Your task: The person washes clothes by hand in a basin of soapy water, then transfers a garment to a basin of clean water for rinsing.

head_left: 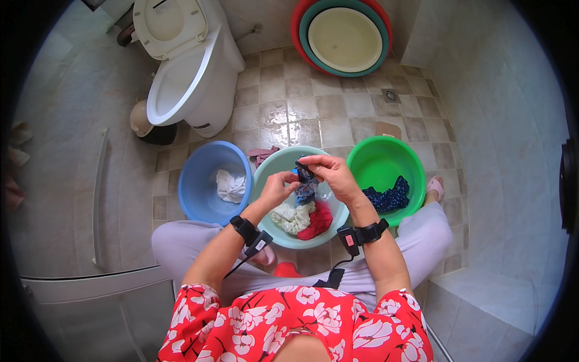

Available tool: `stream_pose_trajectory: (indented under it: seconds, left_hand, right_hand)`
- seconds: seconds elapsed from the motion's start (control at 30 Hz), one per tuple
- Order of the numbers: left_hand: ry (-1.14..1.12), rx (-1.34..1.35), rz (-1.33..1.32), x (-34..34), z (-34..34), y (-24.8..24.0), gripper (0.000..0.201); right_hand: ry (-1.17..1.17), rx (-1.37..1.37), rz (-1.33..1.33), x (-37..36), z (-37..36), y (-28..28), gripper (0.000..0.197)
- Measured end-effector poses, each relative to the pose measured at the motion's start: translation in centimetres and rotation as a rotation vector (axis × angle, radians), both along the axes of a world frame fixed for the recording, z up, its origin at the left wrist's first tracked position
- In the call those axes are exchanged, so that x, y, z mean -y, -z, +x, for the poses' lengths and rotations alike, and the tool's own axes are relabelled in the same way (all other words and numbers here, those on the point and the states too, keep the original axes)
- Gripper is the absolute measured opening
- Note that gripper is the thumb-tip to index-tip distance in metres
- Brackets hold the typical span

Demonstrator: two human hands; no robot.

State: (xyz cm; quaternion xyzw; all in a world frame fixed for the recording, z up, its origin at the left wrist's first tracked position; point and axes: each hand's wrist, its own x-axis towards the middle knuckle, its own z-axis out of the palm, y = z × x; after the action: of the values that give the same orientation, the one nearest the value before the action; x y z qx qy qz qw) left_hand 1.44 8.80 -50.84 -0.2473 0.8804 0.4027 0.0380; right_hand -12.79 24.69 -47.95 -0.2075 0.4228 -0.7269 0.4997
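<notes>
My left hand [279, 189] and my right hand [335, 175] are raised over a pale green basin [260, 184] between my knees. Both pinch the upper part of a small blue patterned cloth [306, 192], with a black edge at my fingertips. Its lower end hangs down into the basin. Below it lie a crumpled cream-white cloth [292, 218] and a red cloth [319, 221]. What kind of garment I hold cannot be made out. To the left, a blue basin [194, 175] holds a white cloth [230, 186]. On the right, a green basin [384, 155] contains a navy speckled cloth [389, 195].
A mauve cloth [263, 155] lies on the tiled floor behind the basins. Farther off stand a white toilet [208, 90] with its lid up and several nested basins [344, 39] leaning on the wall. A floor drain [391, 96] is at the far right.
</notes>
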Motion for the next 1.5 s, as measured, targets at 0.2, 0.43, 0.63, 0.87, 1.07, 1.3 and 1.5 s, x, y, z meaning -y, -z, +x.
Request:
stream_pose_trajectory:
  seconds: [0.2,0.43,0.63,0.87,1.07,1.3,1.5]
  left_hand:
    - [-0.068,-0.022,0.232,1.8,0.5,-1.8,0.011]
    - [-0.128,-0.17,0.27,2.1,0.0,-3.2,0.011]
    - [0.113,-0.079,0.035,-1.7,-1.5,-3.2,0.034]
    - [0.037,0.086,-0.023,-2.3,-1.8,-0.4,0.02]
    - [-0.006,0.055,0.165,0.7,-1.5,-0.4,0.026]
    - [-0.065,-0.076,0.457,2.5,-2.0,-1.7,0.022]
    - [-0.299,-0.182,0.984,2.1,-3.2,-3.0,0.029]
  right_hand:
    - [0.173,-0.179,-0.075,-0.6,-1.3,0.3,0.02]
    - [0.195,-0.104,-0.081,-1.3,-1.7,-1.4,0.028]
    - [0.093,-0.014,-0.097,-0.7,-1.1,0.5,0.04]
    - [0.084,0.002,-0.098,-0.1,-0.4,-1.0,0.045]
    - [0.2,-0.179,0.037,-0.5,-1.9,1.3,0.045]
    - [0.236,-0.138,0.131,-0.9,-3.1,4.3,0.047]
    - [0.189,-0.159,0.184,-1.2,-3.1,6.5,0.053]
